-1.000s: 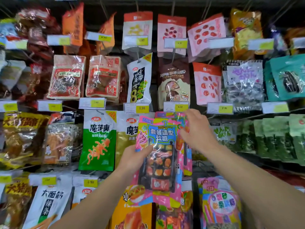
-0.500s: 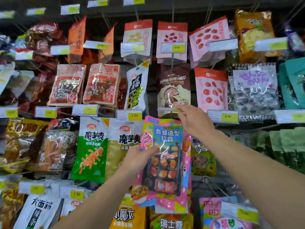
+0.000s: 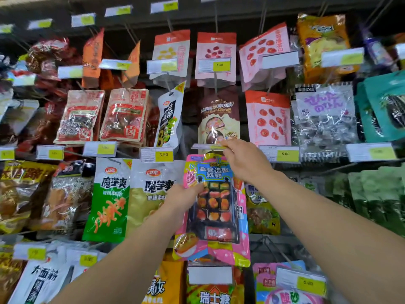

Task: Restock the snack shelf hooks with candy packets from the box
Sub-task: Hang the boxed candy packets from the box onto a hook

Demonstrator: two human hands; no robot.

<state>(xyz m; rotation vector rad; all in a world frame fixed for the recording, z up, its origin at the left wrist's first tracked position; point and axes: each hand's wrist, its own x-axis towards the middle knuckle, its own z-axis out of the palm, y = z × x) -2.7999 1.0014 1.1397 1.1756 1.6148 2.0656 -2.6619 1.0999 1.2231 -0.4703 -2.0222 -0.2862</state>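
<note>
A pink and blue candy packet [image 3: 215, 207] with a clear window of small sweets hangs upright at the middle of the shelf. My left hand [image 3: 183, 197] grips its left edge, thumb on the front. My right hand [image 3: 245, 160] is at the packet's top right corner, its fingertips pinching the price tag holder [image 3: 206, 146] at the hook's tip, tilted up flat. The hook itself is hidden behind the packet and my hand. More pink packets sit behind the front one. The box is out of view.
Snack packets crowd the hooks all around: white and green packets [image 3: 107, 200] to the left, a brown packet [image 3: 218, 119] just above, green packets [image 3: 372, 194] at right. A blank tag [image 3: 210, 274] and yellow packets [image 3: 214, 290] hang directly below.
The view has tilted upward. My right hand rose from the packet's top to the price tag holder and lifted it flat. The left hand keeps its hold on the packet.
</note>
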